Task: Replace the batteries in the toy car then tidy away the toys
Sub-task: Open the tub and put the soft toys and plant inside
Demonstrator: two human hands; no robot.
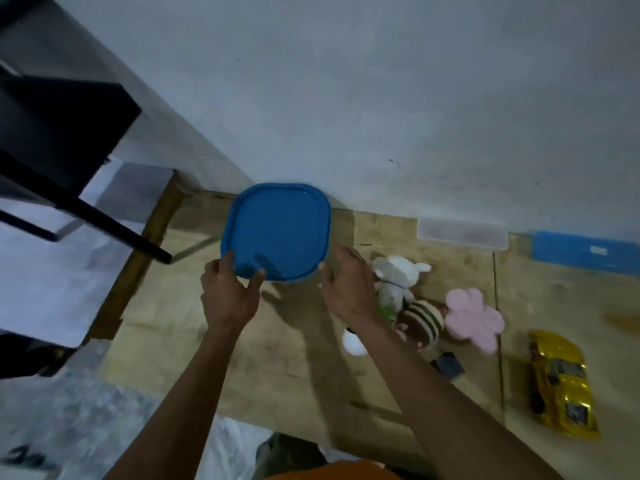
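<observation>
A blue-lidded container (277, 230) stands on the wooden board (242, 358) near the wall. My left hand (230, 289) grips the lid's near left edge, thumb on top. At the near right corner is my right hand (346, 285), fingers curled by the rim; whether it touches is unclear. To the right lie a white plush (394, 275), a striped plush (422, 320) and a pink flower plush (472, 318). The yellow toy car (561, 382) sits at the far right.
A clear box (462, 233) and a blue box (585, 251) lie along the wall. A white ball (351, 342) and a dark cube (448, 364) rest near my right arm. A black chair (65, 133) stands at the left.
</observation>
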